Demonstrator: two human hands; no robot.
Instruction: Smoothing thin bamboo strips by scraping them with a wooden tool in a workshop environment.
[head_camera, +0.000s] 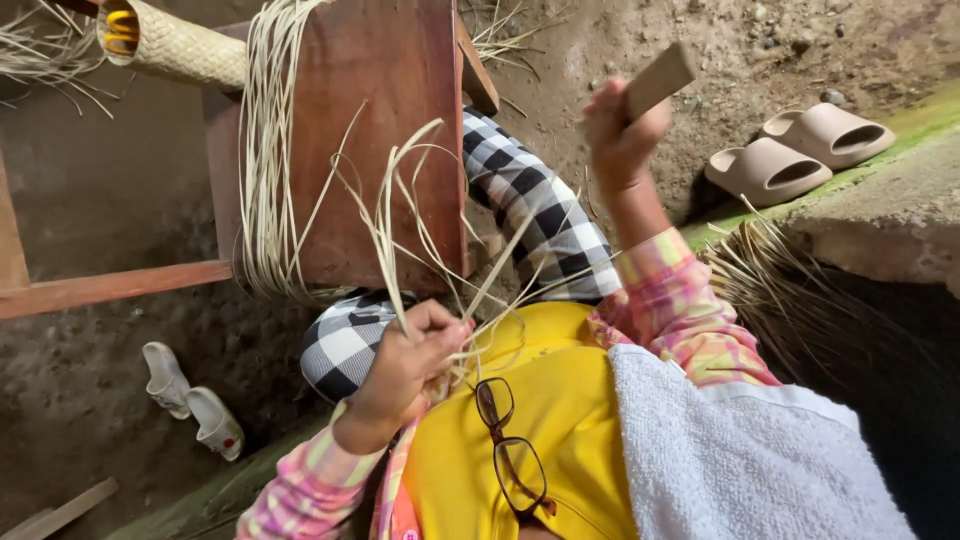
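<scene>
My left hand (408, 368) is closed around a bunch of pale, thin straw strips (400, 215) that fan upward in front of a reddish-brown wooden board (385, 120). My right hand (618, 130) is raised higher and to the right, gripping a short flat wooden stick (660, 78). A thicker bundle of the same strips (265, 150) hangs over the board's left edge. My leg in black-and-white checked cloth (530, 200) lies between the two hands. Both sleeves are pink plaid.
A rolled woven mat (185, 48) lies at top left. Beige slide sandals (795, 152) rest on the dirt at right, small white shoes (190, 400) at lower left. Dry strips (800, 300) are heaped at right. Glasses (510, 450) hang on my yellow shirt; a white towel (740, 460) drapes my shoulder.
</scene>
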